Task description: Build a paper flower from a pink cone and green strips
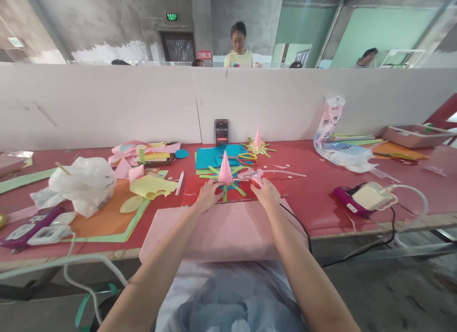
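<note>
A pink paper cone stands upright among green strips that fan out over a blue paper base on a red sheet. At its left side, my left hand pinches the craft low down, near the strips. My right hand is closed around a pink glue gun, whose nozzle points left toward the cone; the fingers partly cover its handle. Behind the gun lie scissors with yellow and red handles, on blue paper. Farther back sits a second pink cone craft.
Paper scraps, a white plastic bag and a purple power strip are at left. A glue stick lies closer in. On the right are a second power strip, a plastic package and a pink tray. A white partition borders the back.
</note>
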Demonstrator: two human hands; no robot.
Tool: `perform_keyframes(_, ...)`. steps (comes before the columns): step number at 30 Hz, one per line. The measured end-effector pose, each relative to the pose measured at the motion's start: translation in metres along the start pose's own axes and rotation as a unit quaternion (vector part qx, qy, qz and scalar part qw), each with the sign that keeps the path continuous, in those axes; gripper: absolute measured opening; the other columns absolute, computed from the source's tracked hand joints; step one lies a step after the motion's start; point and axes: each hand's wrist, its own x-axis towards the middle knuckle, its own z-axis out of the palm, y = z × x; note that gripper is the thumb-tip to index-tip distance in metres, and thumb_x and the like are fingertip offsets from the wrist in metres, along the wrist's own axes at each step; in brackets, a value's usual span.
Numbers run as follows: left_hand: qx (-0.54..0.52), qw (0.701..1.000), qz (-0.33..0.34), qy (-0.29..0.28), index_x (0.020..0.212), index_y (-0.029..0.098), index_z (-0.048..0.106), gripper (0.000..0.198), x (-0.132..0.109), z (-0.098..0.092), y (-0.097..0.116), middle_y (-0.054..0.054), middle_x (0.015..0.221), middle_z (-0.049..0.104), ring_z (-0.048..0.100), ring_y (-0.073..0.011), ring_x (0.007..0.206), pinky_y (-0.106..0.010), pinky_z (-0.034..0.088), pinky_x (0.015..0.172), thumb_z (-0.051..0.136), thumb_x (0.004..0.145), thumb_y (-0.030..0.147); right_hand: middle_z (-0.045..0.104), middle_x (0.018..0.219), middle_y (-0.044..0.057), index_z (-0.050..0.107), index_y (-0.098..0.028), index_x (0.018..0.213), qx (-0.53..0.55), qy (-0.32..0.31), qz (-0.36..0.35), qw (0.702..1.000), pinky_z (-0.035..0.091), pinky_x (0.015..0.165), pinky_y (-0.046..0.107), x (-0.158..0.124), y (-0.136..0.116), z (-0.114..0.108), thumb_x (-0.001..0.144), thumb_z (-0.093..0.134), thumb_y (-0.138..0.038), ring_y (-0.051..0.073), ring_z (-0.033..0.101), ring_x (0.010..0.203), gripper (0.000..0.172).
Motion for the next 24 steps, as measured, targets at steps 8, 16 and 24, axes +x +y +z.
perform_keyframes(8, -0.008, 1.000, 0.002, -0.004, 0.107, 0.027, 0.060, 0.029, -0.0014, -0.0015, 0.0006, -0.004, 0.114, 0.053, 0.048, -0.0241, 0.112, -0.043, 0.037, 0.097, 0.057, 0.078, 0.027, 0.058, 0.119, 0.010, 0.048, -0.019, 0.121, -0.008, 0.012, -0.003, 1.000, 0.043, 0.081, 0.032, 0.0008, 0.0012, 0.0029, 0.079, 0.049, -0.047, 0.023, 0.055, 0.107, 0.050)
perform_keyframes(16, 0.007, 1.000, -0.005, -0.010, 0.114, 0.032, 0.058, 0.035, -0.0021, -0.0018, 0.0025, -0.004, 0.119, 0.051, 0.046, -0.0252, 0.114, -0.045, 0.036, 0.098, 0.056, 0.079, 0.029, 0.058, 0.117, 0.009, 0.048, -0.020, 0.121, -0.006, 0.009, 0.001, 1.000, 0.043, 0.081, 0.032, 0.0000, 0.0011, 0.0018, 0.079, 0.049, -0.048, 0.024, 0.056, 0.106, 0.051)
perform_keyframes(24, -0.012, 1.000, 0.025, 0.014, 0.111, 0.028, 0.061, 0.033, -0.0032, -0.0015, 0.0014, -0.005, 0.115, 0.055, 0.051, -0.0233, 0.110, -0.039, 0.041, 0.095, 0.057, 0.079, 0.030, 0.059, 0.114, 0.009, 0.051, -0.020, 0.116, 0.020, 0.027, 0.003, 0.999, 0.043, 0.082, 0.031, -0.0005, 0.0001, 0.0007, 0.078, 0.050, -0.049, 0.023, 0.056, 0.106, 0.048)
